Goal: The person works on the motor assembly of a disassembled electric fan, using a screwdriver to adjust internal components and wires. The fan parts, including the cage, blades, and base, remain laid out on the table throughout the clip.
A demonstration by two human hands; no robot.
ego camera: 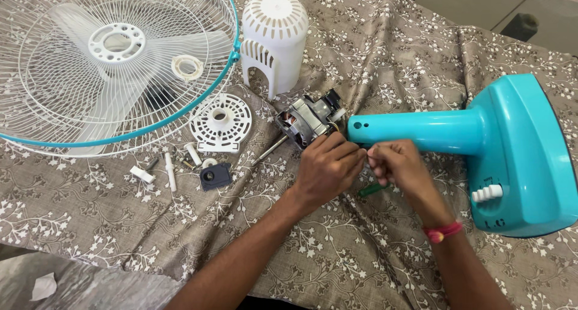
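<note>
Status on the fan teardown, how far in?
Done: the wire guard with the blades lies apart, the white motor cover is off, and small screws and fittings sit loose on the cloth. In hand: left hand and right hand work where the bare motor meets the teal stand neck. Left: the motor looks still attached there.

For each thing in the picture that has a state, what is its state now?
Fan stand: lying on its side.
Motor: bare, cover off, shaft pointing left, at the stand's neck.
Motor cover: off, standing upright on the cloth.
Grille: detached, lying flat, blade inside.
Small parts: loose on the cloth.
Left hand: closed, fingers at the motor.
Right hand: pinching something small; cannot tell what.
Green tool: lying under the hands.
</note>
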